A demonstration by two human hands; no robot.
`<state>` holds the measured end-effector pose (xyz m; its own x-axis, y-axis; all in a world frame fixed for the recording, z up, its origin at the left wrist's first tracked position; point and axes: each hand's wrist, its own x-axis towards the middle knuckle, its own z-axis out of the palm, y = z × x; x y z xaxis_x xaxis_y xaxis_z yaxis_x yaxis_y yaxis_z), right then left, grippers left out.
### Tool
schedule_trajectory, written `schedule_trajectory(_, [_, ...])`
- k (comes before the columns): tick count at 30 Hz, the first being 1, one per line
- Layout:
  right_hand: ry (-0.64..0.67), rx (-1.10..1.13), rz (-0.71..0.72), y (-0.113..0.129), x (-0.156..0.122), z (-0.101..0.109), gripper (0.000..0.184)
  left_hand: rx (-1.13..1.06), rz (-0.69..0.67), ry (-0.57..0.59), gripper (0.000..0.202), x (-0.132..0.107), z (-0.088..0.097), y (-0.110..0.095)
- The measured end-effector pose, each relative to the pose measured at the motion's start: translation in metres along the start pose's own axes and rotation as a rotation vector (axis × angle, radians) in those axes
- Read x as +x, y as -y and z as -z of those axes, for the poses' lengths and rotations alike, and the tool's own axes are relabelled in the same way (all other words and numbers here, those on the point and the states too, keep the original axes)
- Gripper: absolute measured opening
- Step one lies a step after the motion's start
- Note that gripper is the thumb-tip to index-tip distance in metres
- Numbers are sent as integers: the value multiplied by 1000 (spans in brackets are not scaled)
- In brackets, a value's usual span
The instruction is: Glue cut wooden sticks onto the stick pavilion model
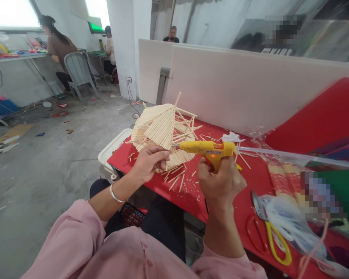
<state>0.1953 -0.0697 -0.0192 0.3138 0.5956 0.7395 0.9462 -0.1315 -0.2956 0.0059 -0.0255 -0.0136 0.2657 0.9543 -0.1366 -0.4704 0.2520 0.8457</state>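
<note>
My right hand (221,178) is wrapped round the handle of a yellow hot glue gun (199,147), its small light lit orange. A long clear glue stick (279,154) runs out of the gun's back to the right. The nozzle points left, close to the fingertips of my left hand (154,161). Those fingers are pinched together, and what they hold, if anything, is too small to make out. Just behind both hands stands a roof-like model of thin pale wooden sticks (159,124), with one stick jutting up from its peak.
Loose cut sticks (177,180) lie on the red table (192,201). Yellow-and-red-handled scissors (275,236), a clear plastic bag (291,221) and packs of sticks (285,180) lie at right. Large white boards (235,85) stand behind. Other people sit farther back.
</note>
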Motion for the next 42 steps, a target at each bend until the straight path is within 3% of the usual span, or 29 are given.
schedule_trajectory(6, [-12,-9,16,0,0,0,19,-16,-12,0,23,-1,2,2])
schedule_trajectory(11, [5,31,-62,0,1,5,20,-14,-4,-8,21,-3,6,2])
schedule_trajectory(17, [41,26,-130,-19,-4,17,34,-16,-26,-30,21,-10,15,1])
schedule_trajectory(28, [403,136,-308,-39,-19,42,55,-83,-98,-68,27,-29,20,6])
schedule_trajectory(34, [481,77,-150,-75,-49,41,16,-97,-149,-103,39,-47,23,28])
schedule_trajectory(37, [520,30,-89,-103,-64,33,23,-67,-125,-52,44,-52,19,42])
schedule_trajectory(42, [668,38,-114,-157,-76,12,40,9,-112,67,41,-56,17,54])
